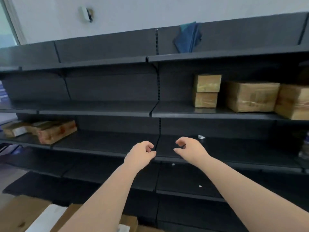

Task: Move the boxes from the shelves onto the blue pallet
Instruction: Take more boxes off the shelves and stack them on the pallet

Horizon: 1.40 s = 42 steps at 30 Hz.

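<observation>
Both bare arms reach up from the bottom of the frame toward a long run of dark shelves (103, 113) that fills most of the view. The left hand (140, 155) and the right hand (189, 148) hang side by side near the middle of the frame, just in front of the third shelf down, close together but not touching. Each has its fingers loosely curled inward with the thumb near the fingertips, and neither holds anything. At the right of the frame, on the second shelf down, two small boxes (206, 90) stand stacked one on the other; just beside them to the right sits a larger box (250, 97), and touching that, at the frame's right edge, another box (294, 101) is partly cut off. At the left of the frame, on the third shelf, a low flat box (55, 131) lies at an angle with a smaller box (14, 129) next to it toward the left edge. A blue cloth (188, 37) leans on the top shelf in the upper right. Small white scraps (201, 137) lie on the shelf near the right hand. Flat cardboard (21, 213) shows in the lower left corner. No blue pallet appears in view.
</observation>
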Available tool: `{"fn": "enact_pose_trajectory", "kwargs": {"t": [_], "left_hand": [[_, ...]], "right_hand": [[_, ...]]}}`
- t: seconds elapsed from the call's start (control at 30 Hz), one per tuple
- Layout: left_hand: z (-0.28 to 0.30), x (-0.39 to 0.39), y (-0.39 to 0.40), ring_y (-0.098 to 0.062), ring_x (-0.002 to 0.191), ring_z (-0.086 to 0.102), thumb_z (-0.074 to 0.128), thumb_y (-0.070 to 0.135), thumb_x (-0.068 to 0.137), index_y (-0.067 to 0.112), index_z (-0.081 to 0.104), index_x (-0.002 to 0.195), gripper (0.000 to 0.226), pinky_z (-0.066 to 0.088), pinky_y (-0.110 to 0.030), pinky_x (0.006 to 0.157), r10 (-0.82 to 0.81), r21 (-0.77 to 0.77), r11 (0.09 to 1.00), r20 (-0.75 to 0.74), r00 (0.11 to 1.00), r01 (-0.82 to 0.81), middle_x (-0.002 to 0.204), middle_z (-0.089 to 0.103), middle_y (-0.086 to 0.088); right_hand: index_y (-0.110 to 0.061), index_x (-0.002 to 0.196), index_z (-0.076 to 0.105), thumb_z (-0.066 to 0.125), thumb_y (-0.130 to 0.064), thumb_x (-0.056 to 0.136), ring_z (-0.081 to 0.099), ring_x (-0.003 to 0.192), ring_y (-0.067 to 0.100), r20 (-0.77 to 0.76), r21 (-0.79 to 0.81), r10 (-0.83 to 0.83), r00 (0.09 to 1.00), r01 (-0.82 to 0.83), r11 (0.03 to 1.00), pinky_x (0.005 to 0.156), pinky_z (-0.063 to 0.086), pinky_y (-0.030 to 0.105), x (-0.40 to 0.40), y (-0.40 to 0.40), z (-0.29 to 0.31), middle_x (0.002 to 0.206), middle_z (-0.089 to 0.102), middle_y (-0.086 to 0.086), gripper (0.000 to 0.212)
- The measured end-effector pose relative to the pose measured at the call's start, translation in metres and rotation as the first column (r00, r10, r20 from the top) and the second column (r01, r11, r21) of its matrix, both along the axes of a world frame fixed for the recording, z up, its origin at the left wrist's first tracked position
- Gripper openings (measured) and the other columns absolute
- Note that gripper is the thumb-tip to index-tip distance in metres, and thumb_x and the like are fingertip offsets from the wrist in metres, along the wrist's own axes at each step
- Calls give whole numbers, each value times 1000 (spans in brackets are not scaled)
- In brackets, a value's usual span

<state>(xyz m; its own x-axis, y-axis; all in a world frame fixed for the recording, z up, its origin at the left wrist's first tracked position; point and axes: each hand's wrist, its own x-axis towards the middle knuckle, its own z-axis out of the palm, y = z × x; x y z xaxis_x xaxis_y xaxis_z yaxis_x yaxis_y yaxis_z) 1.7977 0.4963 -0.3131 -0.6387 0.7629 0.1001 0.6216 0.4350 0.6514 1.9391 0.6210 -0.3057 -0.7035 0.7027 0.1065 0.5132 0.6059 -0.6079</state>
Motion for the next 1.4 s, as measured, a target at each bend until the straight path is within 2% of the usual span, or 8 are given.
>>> {"fn": "enact_pose_trajectory", "kwargs": {"t": [0.3,0.4,0.57,0.73,0.9,1.03,1.27,1.4], "left_hand": [[61,27,152,-12,88,53,56,27,92,17,53,124,33,41,-25,75,-66,192,980,81,994,50,106,57,4],[74,16,207,-11,85,52,54,29,93,19,51,127,36,41,-28,74,-94,245,968,121,988,62,104,55,6],[94,-13,312,-18,97,54,51,36,94,20,42,135,45,45,-33,83,-157,321,941,145,977,104,123,53,2],[119,-45,421,-24,121,47,51,38,93,16,32,143,58,41,-32,95,-211,364,923,213,954,123,141,43,-7],[142,-76,496,-26,126,44,50,43,93,14,34,143,61,38,-34,99,-206,448,893,310,928,48,142,44,-6],[144,-79,527,-19,94,49,50,48,91,10,51,127,52,45,-36,90,-205,455,890,449,870,-25,101,53,1],[137,-56,501,-17,92,49,58,48,87,14,49,125,52,43,-34,80,-173,505,859,437,883,-81,107,51,1],[125,-31,443,-5,76,48,65,43,83,19,53,105,34,38,-25,62,-70,563,811,363,929,-159,99,53,6]], "right_hand": [[-12,128,53,61,-31,91,53,114,20,-222,-77,-192,956,179,981,85,41,25,50,147,54,127,57,5,43],[-11,132,48,60,-32,91,51,118,21,-265,-86,-219,939,203,975,93,40,29,43,192,65,130,54,6,48],[-10,141,39,61,-36,90,46,126,24,-291,-3,-254,922,264,964,96,39,29,3,280,84,143,43,8,61],[-9,145,30,60,-37,89,39,129,32,-404,-20,-403,821,433,901,104,36,39,-48,377,120,146,30,14,70],[-9,147,24,55,-45,91,40,131,32,-509,-236,-505,698,451,861,104,36,37,-84,450,132,148,35,14,73],[-6,148,26,48,-51,93,38,135,30,-537,-349,-550,640,425,835,107,32,34,-104,475,132,148,38,14,74],[-4,135,36,58,-39,91,52,117,30,-609,-390,-550,571,389,835,89,43,32,-85,451,125,131,50,15,61],[-8,124,42,66,-39,85,53,99,22,-639,-423,-512,574,293,857,84,49,35,-65,402,113,115,51,8,54]]}}
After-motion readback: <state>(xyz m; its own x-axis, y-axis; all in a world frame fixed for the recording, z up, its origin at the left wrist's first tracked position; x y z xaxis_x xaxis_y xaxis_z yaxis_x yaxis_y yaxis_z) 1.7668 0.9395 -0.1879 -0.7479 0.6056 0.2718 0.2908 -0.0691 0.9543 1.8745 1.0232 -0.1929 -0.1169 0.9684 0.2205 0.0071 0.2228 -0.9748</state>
